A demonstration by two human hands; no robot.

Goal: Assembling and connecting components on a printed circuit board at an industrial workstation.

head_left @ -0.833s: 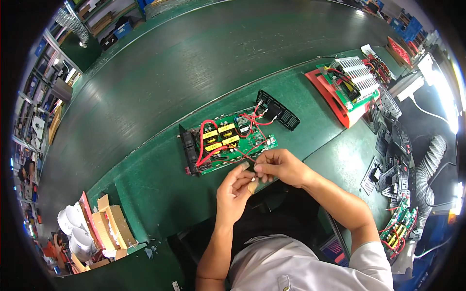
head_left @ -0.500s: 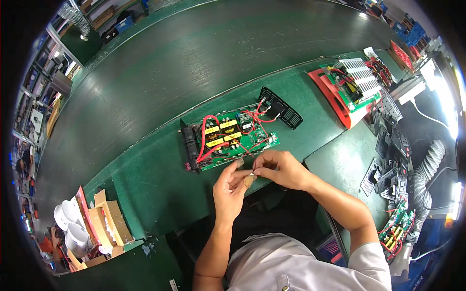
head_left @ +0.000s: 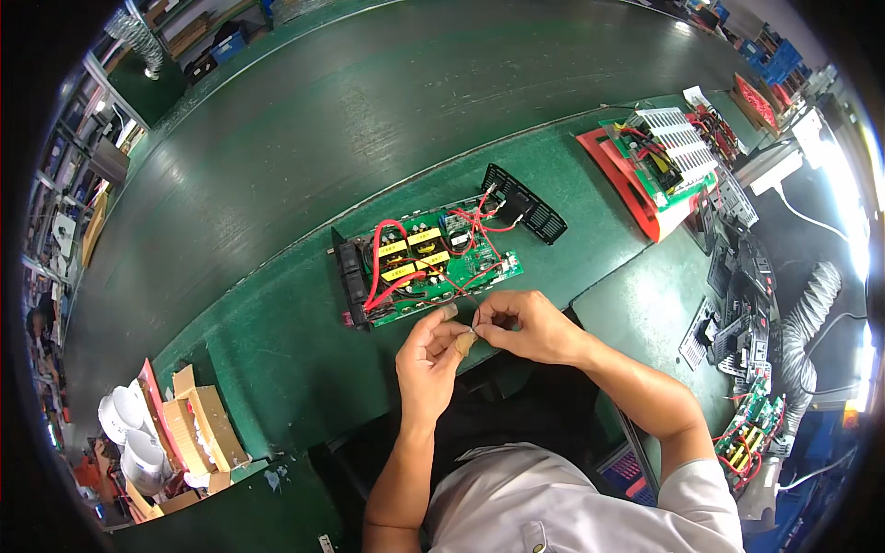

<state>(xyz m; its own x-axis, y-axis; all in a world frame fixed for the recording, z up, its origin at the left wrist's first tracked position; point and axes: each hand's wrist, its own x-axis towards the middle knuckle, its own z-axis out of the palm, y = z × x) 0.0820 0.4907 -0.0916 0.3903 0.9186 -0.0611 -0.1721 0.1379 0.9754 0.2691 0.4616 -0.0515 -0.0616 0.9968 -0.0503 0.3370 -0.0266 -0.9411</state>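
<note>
My left hand [head_left: 427,367] and my right hand [head_left: 535,330] meet at the fingertips just in front of a green circuit board [head_left: 475,269]. Thumb and fingers of my right hand pinch a thin reddish wire [head_left: 477,303] that runs from the board's near side. My left hand is closed in a pinch on something tiny and pale at the wire's end, too small to make out. A tan cover wraps one of its fingertips. The board carries yellow-labelled transformers [head_left: 427,241] and thick red leads. A black end piece [head_left: 351,281] stands at its left; a black vented panel [head_left: 525,203] hangs on wires at its right.
On the right, a red tray [head_left: 627,189] bears another board with a silver heatsink [head_left: 678,143]. Black panels [head_left: 737,323] and a flexible grey duct [head_left: 800,341] lie beyond. At left stand a cardboard box [head_left: 214,424] and white rolls [head_left: 145,461].
The whole view has shifted slightly, moving the scene a little left. My hands stay together in the same pinch, with only small finger movement.
</note>
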